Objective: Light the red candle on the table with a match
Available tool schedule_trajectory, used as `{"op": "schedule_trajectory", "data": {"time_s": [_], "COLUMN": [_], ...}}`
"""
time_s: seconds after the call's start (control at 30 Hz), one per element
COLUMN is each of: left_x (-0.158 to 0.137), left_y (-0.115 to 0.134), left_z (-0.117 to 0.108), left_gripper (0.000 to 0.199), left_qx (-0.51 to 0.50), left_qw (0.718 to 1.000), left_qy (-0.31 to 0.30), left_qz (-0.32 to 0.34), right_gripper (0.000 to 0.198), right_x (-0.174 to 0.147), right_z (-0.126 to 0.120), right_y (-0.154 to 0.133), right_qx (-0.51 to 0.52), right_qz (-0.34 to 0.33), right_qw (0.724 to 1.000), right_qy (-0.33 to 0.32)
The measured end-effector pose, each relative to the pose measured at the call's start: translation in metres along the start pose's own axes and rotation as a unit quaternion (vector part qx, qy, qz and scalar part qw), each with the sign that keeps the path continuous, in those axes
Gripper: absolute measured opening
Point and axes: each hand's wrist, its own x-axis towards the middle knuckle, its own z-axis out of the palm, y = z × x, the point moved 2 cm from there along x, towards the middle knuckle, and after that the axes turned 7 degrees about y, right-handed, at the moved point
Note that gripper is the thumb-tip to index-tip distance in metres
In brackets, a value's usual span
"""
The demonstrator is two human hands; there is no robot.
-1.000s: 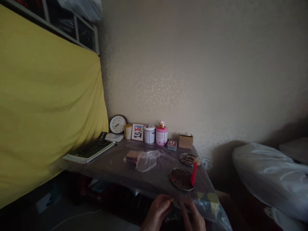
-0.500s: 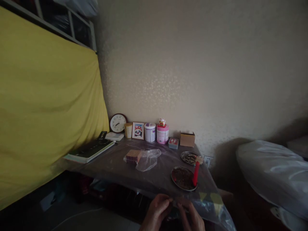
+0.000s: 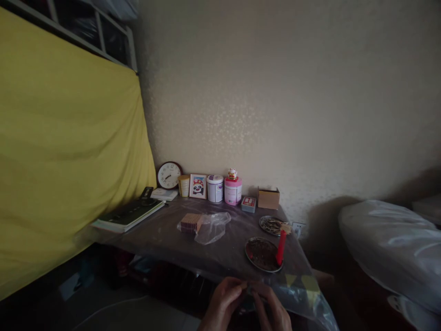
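At the near edge of the table, my left hand (image 3: 225,299) and my right hand (image 3: 269,301) meet with their fingertips pinched together. Something small and dark sits between them, too dim to make out. Just beyond them on the table lies a round metal plate (image 3: 258,255) with a dark surface. A red candle (image 3: 281,247) stands at its right rim, leaning slightly. Behind it, a second metal plate (image 3: 267,225) holds several thin sticks that look like matches.
A plastic-wrapped stack of small boxes (image 3: 191,223) lies mid-table. Along the wall stand a clock (image 3: 169,175), a panda picture (image 3: 198,186), two canisters (image 3: 215,189), a card box (image 3: 248,203) and a cardboard box (image 3: 268,198). A thick book (image 3: 129,218) lies left, beside a yellow curtain (image 3: 69,138).
Both hands stay together at the table edge; the right hand's fingers have shifted slightly toward the left hand. The things on the table have not moved.
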Motion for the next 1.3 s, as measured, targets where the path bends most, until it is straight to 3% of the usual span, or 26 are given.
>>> {"op": "schedule_trajectory", "data": {"time_s": [0.1, 0.3, 0.53, 1.07, 1.3], "left_x": [0.001, 0.001, -0.002, 0.001, 0.005], "left_y": [-0.001, -0.003, 0.001, -0.003, -0.008], "left_z": [-0.001, -0.002, 0.001, -0.003, -0.005], "left_gripper": [0.011, 0.012, 0.013, 0.021, 0.021], "left_qx": [0.005, -0.018, -0.003, -0.017, -0.014], "left_qw": [1.0, 1.0, 1.0, 1.0, 1.0], "left_qy": [-0.002, -0.002, 0.006, -0.007, 0.023], "left_qz": [0.003, 0.0, -0.002, -0.007, -0.005], "right_gripper": [0.025, 0.024, 0.02, 0.022, 0.017], "right_x": [0.0, -0.005, 0.0, 0.003, 0.007], "right_z": [-0.001, 0.001, -0.005, -0.004, -0.008], "right_y": [0.001, 0.009, 0.004, -0.009, -0.011], "right_qx": [-0.007, -0.011, -0.055, -0.088, -0.095], "right_qz": [-0.006, 0.009, -0.041, -0.041, -0.06], "right_qw": [0.999, 1.0, 0.996, 0.995, 0.994], "right_qy": [-0.03, -0.006, -0.053, -0.032, 0.013]}}
